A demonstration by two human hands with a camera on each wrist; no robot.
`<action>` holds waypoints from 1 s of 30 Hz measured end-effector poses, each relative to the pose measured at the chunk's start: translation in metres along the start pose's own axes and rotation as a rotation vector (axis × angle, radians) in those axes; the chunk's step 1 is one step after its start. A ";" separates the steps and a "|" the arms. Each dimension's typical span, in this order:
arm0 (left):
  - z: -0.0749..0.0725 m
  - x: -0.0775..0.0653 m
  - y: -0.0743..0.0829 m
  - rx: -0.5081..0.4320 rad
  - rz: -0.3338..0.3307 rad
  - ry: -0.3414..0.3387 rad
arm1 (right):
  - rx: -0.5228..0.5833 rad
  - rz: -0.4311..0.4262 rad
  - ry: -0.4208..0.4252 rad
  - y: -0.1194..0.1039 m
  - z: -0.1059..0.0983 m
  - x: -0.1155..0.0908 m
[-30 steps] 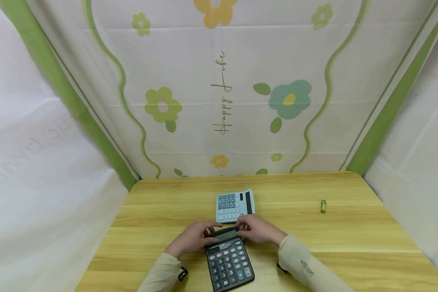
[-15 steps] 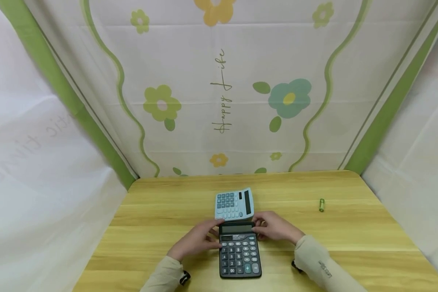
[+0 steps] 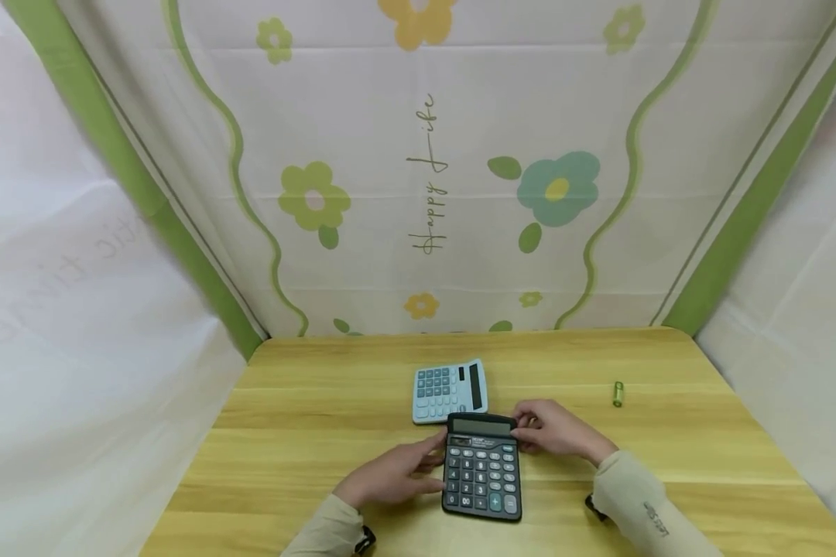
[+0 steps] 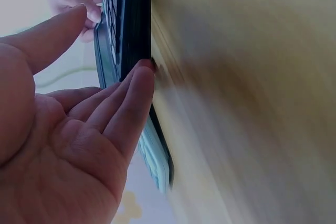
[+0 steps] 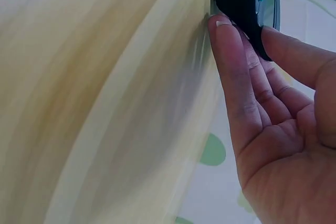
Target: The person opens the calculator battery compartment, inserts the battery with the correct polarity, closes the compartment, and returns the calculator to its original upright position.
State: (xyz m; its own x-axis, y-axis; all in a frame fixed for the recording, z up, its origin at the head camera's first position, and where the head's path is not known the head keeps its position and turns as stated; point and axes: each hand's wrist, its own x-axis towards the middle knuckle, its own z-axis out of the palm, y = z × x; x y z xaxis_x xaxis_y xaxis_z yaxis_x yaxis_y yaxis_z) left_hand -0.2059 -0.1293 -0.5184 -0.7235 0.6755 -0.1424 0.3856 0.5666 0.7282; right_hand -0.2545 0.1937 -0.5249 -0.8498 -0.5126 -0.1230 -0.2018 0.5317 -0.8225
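Note:
A black calculator (image 3: pixel 483 472) stands upright to the viewer at the front middle of the table, its display end overlapping the lower corner of a light blue calculator (image 3: pixel 446 393) in the head view. My right hand (image 3: pixel 557 429) pinches the black one's upper right corner between thumb and fingers, and the right wrist view shows the thumb (image 5: pixel 294 53) on its face side. On the other side, my left hand (image 3: pixel 397 470) has its fingers stretched out, fingertips at the left edge. In the left wrist view the left thumb (image 4: pixel 58 30) is held apart from the calculator.
To the right on the wooden table (image 3: pixel 306 402) lies a small green battery (image 3: pixel 618 394). Floral cloth (image 3: pixel 418 155) hangs behind the table, with white cloth walls at both sides.
The black calculator has shifted right and a little away from the person, turning from a slant to nearly straight. Both hands have moved right with it, and the left thumb has come off its face.

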 end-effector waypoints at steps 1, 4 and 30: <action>0.000 0.000 0.001 0.013 -0.004 -0.008 | 0.005 0.005 0.003 0.001 -0.001 -0.001; 0.002 0.001 0.006 0.072 0.010 -0.022 | 0.002 0.018 0.016 0.003 -0.005 -0.002; 0.018 0.015 0.025 0.314 0.023 0.017 | -0.024 0.006 0.010 0.016 -0.019 -0.013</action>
State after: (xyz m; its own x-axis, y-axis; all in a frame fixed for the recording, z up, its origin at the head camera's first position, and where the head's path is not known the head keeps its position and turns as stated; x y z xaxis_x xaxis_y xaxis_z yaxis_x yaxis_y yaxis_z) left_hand -0.1968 -0.0967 -0.5148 -0.7209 0.6834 -0.1153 0.5581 0.6711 0.4880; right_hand -0.2562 0.2214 -0.5258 -0.8558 -0.5027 -0.1220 -0.2085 0.5509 -0.8081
